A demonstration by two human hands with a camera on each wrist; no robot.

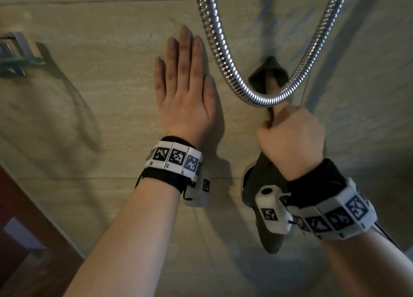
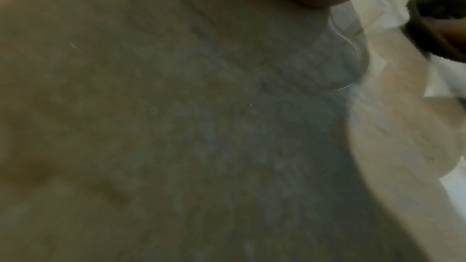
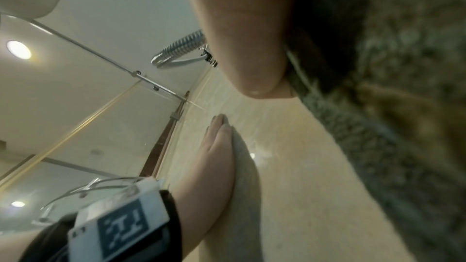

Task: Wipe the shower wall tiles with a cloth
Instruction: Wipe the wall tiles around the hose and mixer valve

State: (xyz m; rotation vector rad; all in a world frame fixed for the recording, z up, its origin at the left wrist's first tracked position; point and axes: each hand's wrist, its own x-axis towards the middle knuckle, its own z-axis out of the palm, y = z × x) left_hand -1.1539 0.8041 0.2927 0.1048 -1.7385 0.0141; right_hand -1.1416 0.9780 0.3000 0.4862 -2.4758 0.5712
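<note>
The wall tiles (image 1: 89, 91) fill most of the head view; they are beige, with thin horizontal joints, and part of the surface near the upper right shows pale blue streaks. The left wrist view is blurred and dim, giving little beyond tile texture and a dark shape at its right edge that cannot be identified with certainty. A glass panel (image 3: 75, 107) with a metal brace shows only in the right wrist view; its lower part is cut off.

The shower hose (image 1: 257, 95), ribbed chrome, hangs in a loop in front of the wall and crosses over the cloth, hiding a band of it.

The cloth (image 1: 270, 207), dark olive, runs roughly vertically along the wall. Its upper end emerges above the fist, beyond the hose loop, draped round an extended finger; its lower end hangs below the wrist, partly hidden behind the wrist camera. The middle passes through the grip.

The right hand (image 1: 290, 140) is closed in a fist round the cloth, one finger pointing upward into the fabric. In the right wrist view the cloth (image 3: 390, 107) is a blurred mass at the right.

The left hand (image 1: 185, 89) lies flat on the tiles, fingers straight and pointing up, just left of the hose, holding nothing.

A metal fitting (image 1: 15, 53) at the left edge is cut off.
</note>
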